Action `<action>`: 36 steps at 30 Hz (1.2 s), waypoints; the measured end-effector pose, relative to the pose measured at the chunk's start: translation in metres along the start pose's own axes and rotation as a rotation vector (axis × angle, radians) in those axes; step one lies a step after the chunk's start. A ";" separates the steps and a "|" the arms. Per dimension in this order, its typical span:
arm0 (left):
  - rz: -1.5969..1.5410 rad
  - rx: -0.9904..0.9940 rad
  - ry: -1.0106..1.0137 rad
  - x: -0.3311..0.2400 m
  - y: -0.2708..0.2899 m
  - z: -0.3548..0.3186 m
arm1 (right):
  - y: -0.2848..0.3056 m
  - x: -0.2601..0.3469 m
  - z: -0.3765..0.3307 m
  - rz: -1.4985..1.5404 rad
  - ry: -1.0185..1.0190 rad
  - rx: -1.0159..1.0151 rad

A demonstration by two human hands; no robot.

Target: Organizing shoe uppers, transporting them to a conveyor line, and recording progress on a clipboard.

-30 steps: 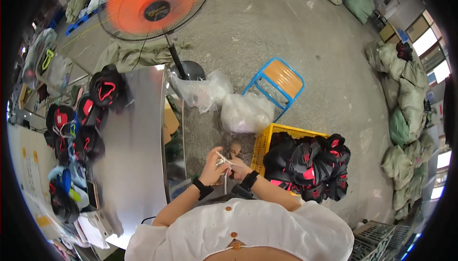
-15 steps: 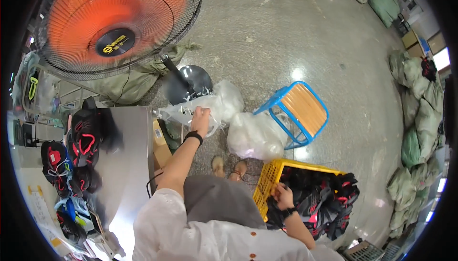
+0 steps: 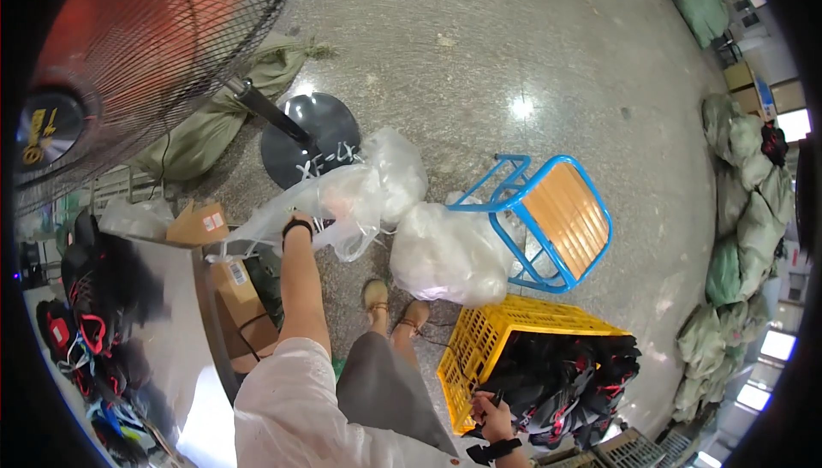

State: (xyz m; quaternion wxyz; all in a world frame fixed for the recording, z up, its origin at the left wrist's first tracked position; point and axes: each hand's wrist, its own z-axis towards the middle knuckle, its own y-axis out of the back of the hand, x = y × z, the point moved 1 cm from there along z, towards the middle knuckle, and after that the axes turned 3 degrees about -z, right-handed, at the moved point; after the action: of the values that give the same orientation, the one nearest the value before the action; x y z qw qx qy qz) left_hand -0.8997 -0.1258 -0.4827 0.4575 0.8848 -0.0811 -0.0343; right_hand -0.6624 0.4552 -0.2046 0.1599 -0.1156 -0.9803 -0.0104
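My left hand (image 3: 300, 216) reaches into a clear plastic bag (image 3: 355, 211) near the foot of the fan, and the film blurs its fingers, so its grip cannot be told. A second full, clear bag (image 3: 449, 254) lies to the right of it. My right hand (image 3: 492, 419) is at the near left corner of a yellow crate (image 3: 469, 348), its fingers curled round a small dark thing that I cannot make out. Black and red shoes (image 3: 565, 382) fill the crate.
A large orange fan (image 3: 154, 48) on a round black base (image 3: 310, 138) stands at the left. Shoes (image 3: 90, 297) lie on a metal table (image 3: 167, 322), with cardboard boxes (image 3: 240, 301) beside it. A blue stool (image 3: 565, 220) stands behind the crate. Sacks (image 3: 753, 202) line the right side.
My left hand has gone from above the clear bag into it. My right hand has come nearer along the crate's edge. The view has shifted, with the fan further left.
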 end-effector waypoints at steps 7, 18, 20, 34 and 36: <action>0.535 -0.079 -0.815 -0.087 -0.017 -0.096 | 0.007 -0.024 -0.011 0.090 -0.044 -0.207; 0.276 -0.008 -1.524 -0.062 -0.039 -0.207 | 0.053 -0.052 -0.041 -0.599 0.338 -0.204; 0.318 0.067 -1.615 -0.030 -0.056 -0.245 | 0.078 -0.076 -0.026 -0.787 0.802 -0.426; 0.681 1.126 -1.788 0.273 -0.119 -0.620 | 0.436 -0.016 -0.033 -1.111 0.535 -1.010; 0.696 1.043 -1.830 0.280 -0.096 -0.628 | 0.406 -0.025 -0.053 -1.003 0.490 -1.022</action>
State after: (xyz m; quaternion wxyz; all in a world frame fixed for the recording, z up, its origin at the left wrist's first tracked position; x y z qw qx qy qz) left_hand -0.5288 0.3853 -0.1936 -0.2191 0.5386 -0.6370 -0.5060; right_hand -0.5296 0.8416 -0.1687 0.2760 0.2902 -0.7250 -0.5604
